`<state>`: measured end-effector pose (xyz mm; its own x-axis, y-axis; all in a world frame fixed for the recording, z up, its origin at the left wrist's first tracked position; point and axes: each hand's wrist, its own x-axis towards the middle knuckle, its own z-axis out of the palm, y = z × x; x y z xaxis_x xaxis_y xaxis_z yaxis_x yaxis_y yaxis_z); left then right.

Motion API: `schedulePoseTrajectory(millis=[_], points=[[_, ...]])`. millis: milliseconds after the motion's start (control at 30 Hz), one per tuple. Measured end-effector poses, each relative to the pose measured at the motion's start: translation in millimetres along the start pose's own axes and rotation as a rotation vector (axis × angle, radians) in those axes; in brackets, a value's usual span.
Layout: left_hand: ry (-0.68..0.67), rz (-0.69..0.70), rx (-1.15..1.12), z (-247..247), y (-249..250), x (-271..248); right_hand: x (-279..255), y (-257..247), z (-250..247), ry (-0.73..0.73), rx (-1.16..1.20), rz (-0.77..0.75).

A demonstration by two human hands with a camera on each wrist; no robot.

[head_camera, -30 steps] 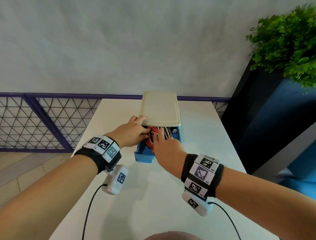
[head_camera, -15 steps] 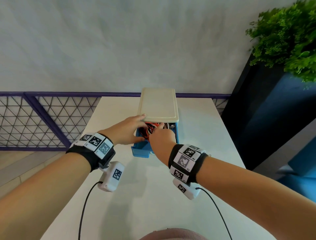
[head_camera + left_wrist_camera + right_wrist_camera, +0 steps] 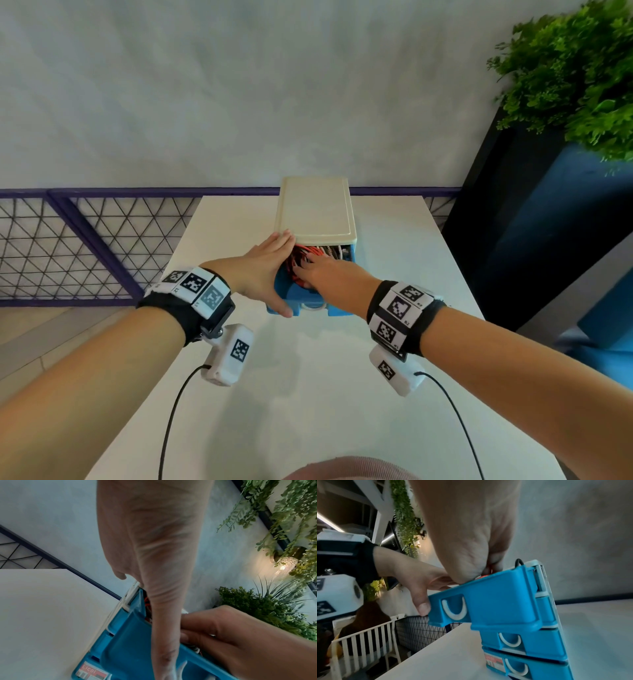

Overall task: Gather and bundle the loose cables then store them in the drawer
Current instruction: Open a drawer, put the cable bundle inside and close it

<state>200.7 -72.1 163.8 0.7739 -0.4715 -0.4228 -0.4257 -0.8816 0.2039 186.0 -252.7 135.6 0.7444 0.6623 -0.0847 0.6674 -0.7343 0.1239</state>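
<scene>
Cables [image 3: 301, 258] lay in the pulled-out top blue drawer [image 3: 291, 301]. Right hand [image 3: 325, 274] pressed flat on them; left hand [image 3: 263, 270], fingers straight, braced its side. Only the right-wrist view showed two lower drawers [image 3: 539, 643].

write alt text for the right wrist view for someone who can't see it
The right hand reaches down into the pulled-out top drawer of a small blue drawer unit on a white table, with red cable showing at the fingertips. The left hand steadies the drawer's side, thumb on its front corner.
</scene>
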Motion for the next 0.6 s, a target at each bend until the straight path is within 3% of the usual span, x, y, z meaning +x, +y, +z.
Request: schedulePoseTrajectory(millis=[100, 367, 600], points=[[0.029, 0.012, 0.003, 2.0, -0.9, 0.6, -3.4, 8.0, -4.1, -0.025, 0.124, 0.052], [0.047, 0.029, -0.025, 5.2, -4.5, 2.2, -0.8, 21.4, -9.5, 0.013, 0.182, -0.078], [0.078, 0.048, -0.042, 6.0, -7.1, 4.6, 9.9, 21.4, -9.7, 0.057, 0.101, -0.029]])
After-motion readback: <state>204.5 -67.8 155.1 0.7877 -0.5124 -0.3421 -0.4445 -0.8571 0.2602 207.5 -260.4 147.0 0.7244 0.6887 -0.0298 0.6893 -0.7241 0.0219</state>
